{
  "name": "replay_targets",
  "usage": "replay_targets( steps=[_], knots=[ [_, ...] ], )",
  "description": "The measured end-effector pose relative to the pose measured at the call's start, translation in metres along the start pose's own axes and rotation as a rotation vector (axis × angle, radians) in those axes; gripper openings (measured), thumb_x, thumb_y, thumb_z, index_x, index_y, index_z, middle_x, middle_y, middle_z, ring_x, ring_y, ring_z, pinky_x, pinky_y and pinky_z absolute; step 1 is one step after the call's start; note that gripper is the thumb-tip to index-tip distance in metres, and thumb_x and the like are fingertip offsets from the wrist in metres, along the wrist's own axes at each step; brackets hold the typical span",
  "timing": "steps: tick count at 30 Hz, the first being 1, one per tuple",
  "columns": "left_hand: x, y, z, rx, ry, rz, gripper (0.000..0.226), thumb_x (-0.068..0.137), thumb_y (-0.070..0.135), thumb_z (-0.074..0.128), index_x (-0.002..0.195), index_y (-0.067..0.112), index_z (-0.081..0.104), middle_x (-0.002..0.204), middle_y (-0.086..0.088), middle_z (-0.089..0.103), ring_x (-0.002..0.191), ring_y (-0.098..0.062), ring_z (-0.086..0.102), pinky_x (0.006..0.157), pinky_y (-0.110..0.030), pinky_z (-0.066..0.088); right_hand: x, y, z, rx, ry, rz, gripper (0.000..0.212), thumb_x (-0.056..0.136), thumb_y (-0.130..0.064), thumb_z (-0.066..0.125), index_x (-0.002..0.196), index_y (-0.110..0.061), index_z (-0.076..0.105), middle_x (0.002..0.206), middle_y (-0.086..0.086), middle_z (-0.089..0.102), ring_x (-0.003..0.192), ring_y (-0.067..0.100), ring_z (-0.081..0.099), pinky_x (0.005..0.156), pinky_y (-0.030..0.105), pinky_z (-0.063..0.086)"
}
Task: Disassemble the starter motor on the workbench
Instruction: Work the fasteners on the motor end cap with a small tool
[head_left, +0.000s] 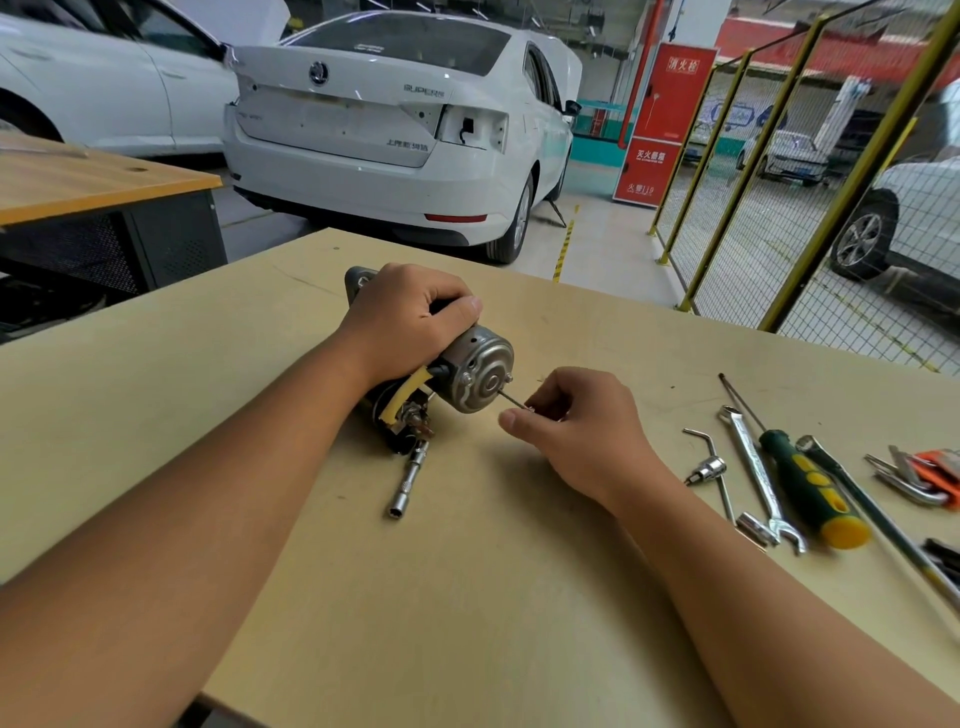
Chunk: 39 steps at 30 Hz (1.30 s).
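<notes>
The starter motor (475, 371) lies on its side on the tan workbench (467, 571), its round silver end cap turned toward me. My left hand (410, 317) grips the motor body from above, fingers curled round it. My right hand (571, 421) pinches the head of a long thin through bolt (511, 399), which sticks partway out of the end cap. A yellow cable (402, 395) and the solenoid terminals sit at the motor's near side. A socket extension (410, 480) lies just in front of the motor.
To the right lie an L-shaped socket wrench (709, 467), a combination spanner (758, 478), a green and yellow screwdriver (810, 483), a long rod and an orange hex key set (930, 475). A white car and a yellow mesh fence stand beyond the bench.
</notes>
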<state>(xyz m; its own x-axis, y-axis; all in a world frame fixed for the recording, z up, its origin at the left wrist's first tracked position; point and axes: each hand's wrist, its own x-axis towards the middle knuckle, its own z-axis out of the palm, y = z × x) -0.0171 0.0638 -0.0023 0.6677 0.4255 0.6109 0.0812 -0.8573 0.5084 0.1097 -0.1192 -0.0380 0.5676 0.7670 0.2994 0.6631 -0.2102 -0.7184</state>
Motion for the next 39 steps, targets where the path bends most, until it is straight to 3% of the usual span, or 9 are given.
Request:
replay_targets(
  steps=[3, 6, 10, 13, 17, 19, 25, 31, 39],
  knots=[
    [0.0005, -0.0008, -0.0005, 0.004, 0.003, 0.004, 0.032, 0.094, 0.039, 0.056, 0.083, 0.019, 0.079, 0.073, 0.006, 0.073, 0.077, -0.018, 0.069, 0.075, -0.046, 0.058, 0.0000, -0.0023, 0.0006, -0.037, -0.075, 0.022, 0.038, 0.087, -0.052, 0.071, 0.073, -0.017, 0.070, 0.067, -0.001, 0.069, 0.063, 0.014, 0.060, 0.061, 0.033, 0.048],
    [0.0003, -0.0004, -0.0005, 0.004, 0.001, 0.008, 0.032, 0.094, 0.039, 0.056, 0.084, 0.020, 0.079, 0.074, 0.006, 0.073, 0.077, -0.017, 0.069, 0.074, -0.046, 0.058, 0.0000, -0.0037, -0.0013, -0.003, -0.153, 0.074, 0.046, 0.101, -0.047, 0.052, 0.073, -0.018, 0.073, 0.066, -0.005, 0.073, 0.060, 0.006, 0.063, 0.070, 0.035, 0.053],
    [0.0006, 0.0005, -0.0009, -0.003, 0.001, 0.005, 0.033, 0.094, 0.040, 0.056, 0.083, 0.020, 0.079, 0.073, 0.006, 0.073, 0.077, -0.017, 0.069, 0.075, -0.046, 0.058, 0.0011, -0.0002, -0.0003, -0.036, -0.043, -0.006, 0.026, 0.089, -0.038, 0.074, 0.071, -0.020, 0.069, 0.064, -0.004, 0.068, 0.056, 0.001, 0.056, 0.055, 0.021, 0.043],
    [0.0003, 0.0009, -0.0013, -0.002, 0.005, -0.003, 0.033, 0.093, 0.041, 0.055, 0.083, 0.020, 0.079, 0.073, 0.006, 0.073, 0.077, -0.018, 0.069, 0.076, -0.047, 0.058, 0.0008, 0.0009, -0.0001, -0.013, 0.018, -0.014, 0.029, 0.075, -0.038, 0.086, 0.071, -0.019, 0.065, 0.067, -0.006, 0.064, 0.060, 0.002, 0.054, 0.051, 0.016, 0.040],
    [-0.0002, 0.0022, -0.0012, -0.003, 0.002, 0.000, 0.033, 0.093, 0.042, 0.055, 0.085, 0.020, 0.079, 0.074, 0.005, 0.073, 0.077, -0.018, 0.070, 0.076, -0.047, 0.058, 0.0018, -0.0013, -0.0005, -0.007, -0.117, 0.049, 0.042, 0.095, -0.052, 0.060, 0.073, -0.018, 0.072, 0.066, -0.005, 0.072, 0.064, 0.008, 0.063, 0.069, 0.034, 0.052],
    [-0.0003, 0.0030, -0.0020, 0.003, 0.001, 0.002, 0.034, 0.093, 0.041, 0.055, 0.086, 0.019, 0.080, 0.075, 0.003, 0.074, 0.078, -0.018, 0.070, 0.077, -0.047, 0.058, 0.0020, -0.0021, 0.0000, -0.035, -0.143, 0.057, 0.045, 0.101, -0.047, 0.053, 0.071, -0.019, 0.072, 0.064, -0.007, 0.072, 0.060, 0.004, 0.062, 0.067, 0.031, 0.049],
    [-0.0010, 0.0052, -0.0024, 0.005, -0.001, 0.008, 0.034, 0.094, 0.039, 0.056, 0.089, 0.017, 0.080, 0.077, 0.002, 0.075, 0.079, -0.018, 0.070, 0.078, -0.047, 0.058, 0.0003, -0.0001, -0.0010, -0.033, -0.010, -0.017, 0.030, 0.080, -0.045, 0.081, 0.068, -0.022, 0.065, 0.063, -0.007, 0.063, 0.056, 0.003, 0.054, 0.053, 0.021, 0.039],
    [-0.0011, 0.0051, -0.0025, 0.006, 0.000, 0.008, 0.034, 0.095, 0.039, 0.056, 0.090, 0.016, 0.081, 0.079, 0.001, 0.075, 0.080, -0.019, 0.070, 0.079, -0.048, 0.059, 0.0007, -0.0033, -0.0013, -0.009, -0.144, 0.066, 0.042, 0.099, -0.043, 0.053, 0.071, -0.018, 0.073, 0.066, -0.008, 0.072, 0.065, 0.009, 0.064, 0.074, 0.039, 0.055],
    [-0.0009, 0.0029, -0.0027, -0.001, -0.002, 0.003, 0.033, 0.095, 0.039, 0.056, 0.089, 0.018, 0.081, 0.078, 0.004, 0.075, 0.080, -0.017, 0.071, 0.078, -0.047, 0.059, 0.0006, 0.0016, 0.0007, -0.050, 0.028, -0.034, 0.027, 0.079, -0.040, 0.082, 0.068, -0.022, 0.065, 0.064, -0.007, 0.062, 0.058, 0.003, 0.054, 0.054, 0.024, 0.040]
  ],
)
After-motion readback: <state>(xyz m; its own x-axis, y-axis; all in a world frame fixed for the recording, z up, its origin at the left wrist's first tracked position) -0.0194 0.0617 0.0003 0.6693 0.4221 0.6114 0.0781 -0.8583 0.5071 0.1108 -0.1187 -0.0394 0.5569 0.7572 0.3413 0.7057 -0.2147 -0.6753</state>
